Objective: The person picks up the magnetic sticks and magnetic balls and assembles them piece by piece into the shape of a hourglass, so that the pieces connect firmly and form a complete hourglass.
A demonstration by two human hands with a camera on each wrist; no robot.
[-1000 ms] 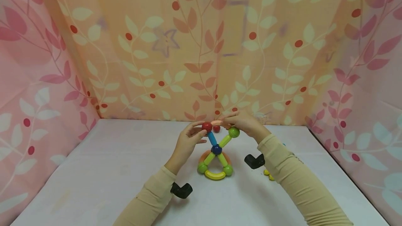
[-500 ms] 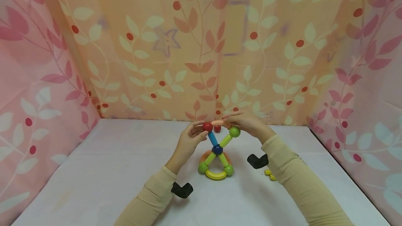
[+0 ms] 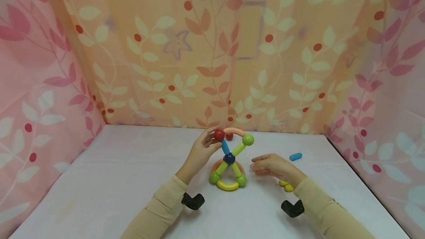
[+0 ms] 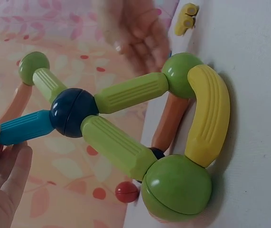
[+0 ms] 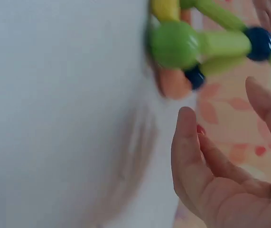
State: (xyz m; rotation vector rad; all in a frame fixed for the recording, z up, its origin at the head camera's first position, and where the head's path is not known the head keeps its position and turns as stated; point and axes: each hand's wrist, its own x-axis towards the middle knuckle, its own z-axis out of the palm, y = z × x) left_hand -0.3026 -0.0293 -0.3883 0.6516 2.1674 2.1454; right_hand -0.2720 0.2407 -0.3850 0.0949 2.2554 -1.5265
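A figure of balls and sticks stands on the table, joined at a dark blue ball (image 3: 229, 158). My left hand (image 3: 197, 153) pinches the red ball (image 3: 219, 135) at its upper left, where a blue stick (image 4: 25, 127) ends. From that ball a curved peach stick (image 3: 234, 131) arches across to a green ball (image 3: 248, 139). Below the centre, light green sticks run down to two green balls, which a curved yellow stick (image 3: 227, 186) links. My right hand (image 3: 277, 166) holds nothing; its fingers are extended beside the figure, apart from it.
Behind the figure lies a loose red ball (image 3: 229, 136). Farther right are a loose blue stick (image 3: 296, 156) and yellow pieces (image 3: 286, 185), partly hidden by the right arm. Patterned cloth (image 3: 212, 47) encloses the white table (image 3: 126, 180) at the back and both sides.
My right hand has left the upper green ball and peach stick, coming down and toward me on the right. The blue stick is now fully uncovered. My left hand stays at the red ball.
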